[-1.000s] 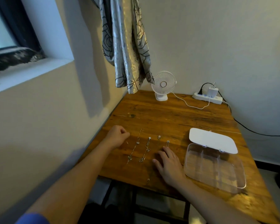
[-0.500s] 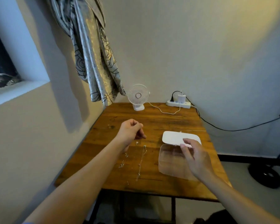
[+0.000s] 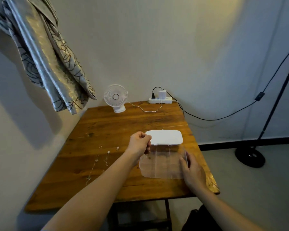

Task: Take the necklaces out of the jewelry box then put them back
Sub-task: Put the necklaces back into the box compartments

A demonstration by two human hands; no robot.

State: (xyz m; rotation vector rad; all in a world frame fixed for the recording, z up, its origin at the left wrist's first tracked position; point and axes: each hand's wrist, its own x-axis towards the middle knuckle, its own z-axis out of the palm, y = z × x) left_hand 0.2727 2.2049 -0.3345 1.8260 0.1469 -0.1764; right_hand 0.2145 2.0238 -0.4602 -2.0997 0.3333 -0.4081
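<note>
A clear plastic jewelry box [image 3: 163,165] lies open on the wooden table [image 3: 120,130], its white lid [image 3: 165,137] folded back. My left hand [image 3: 139,144] hovers over the box's left compartment, fingers pinched on a thin necklace [image 3: 149,156] that dangles into it. My right hand [image 3: 193,170] rests against the box's right edge with fingers spread. Two or three fine necklaces [image 3: 97,161] lie stretched out on the table to the left of the box.
A small white fan [image 3: 115,97] and a white power strip [image 3: 160,100] with a charger stand at the table's far edge. A patterned curtain [image 3: 45,64] hangs at the left. A black lamp stand [image 3: 249,157] is on the floor at right.
My left hand lifted a necklace off the table and carried it right, over the box. My right hand left the table and moved to the box's right edge. The camera view swung right.
</note>
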